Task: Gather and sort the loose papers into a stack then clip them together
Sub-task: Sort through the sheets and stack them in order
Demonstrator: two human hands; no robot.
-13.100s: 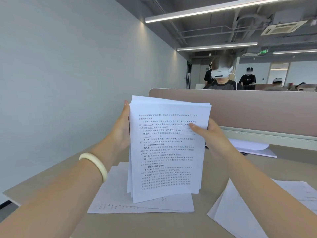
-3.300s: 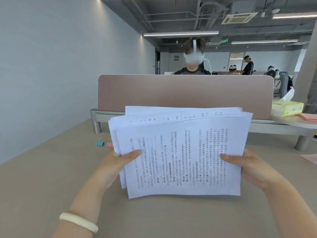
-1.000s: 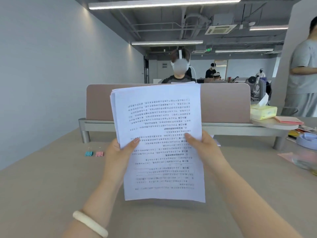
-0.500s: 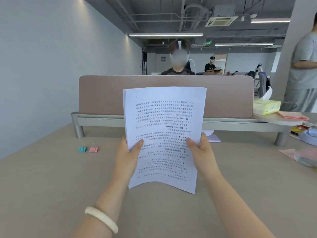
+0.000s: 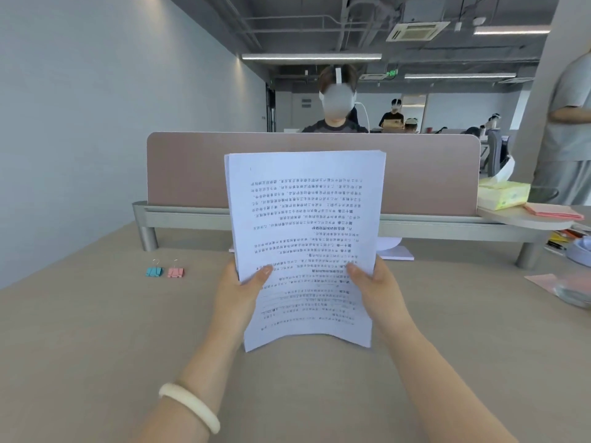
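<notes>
A stack of white printed papers (image 5: 303, 219) stands upright in portrait, its text upside down, its bottom edge curling on the beige desk (image 5: 96, 346). My left hand (image 5: 238, 290) grips its lower left edge and my right hand (image 5: 372, 287) grips its lower right edge, thumbs on the front sheet. The top edges look nearly flush. Two binder clips lie side by side on the desk far to the left of the stack: a blue binder clip (image 5: 154, 271) and a pink binder clip (image 5: 175, 271).
A pink-brown divider panel (image 5: 192, 174) on a grey rail closes the desk's far side, with a person seated behind it. More white paper (image 5: 395, 252) lies behind the stack. A yellow tissue box (image 5: 503, 195), pink sheets and clutter sit at right, where another person stands.
The stack was turned from landscape to portrait about three seconds ago. Over the last second it has dropped so its bottom edge rests and bends on the desk, and its edges look more even.
</notes>
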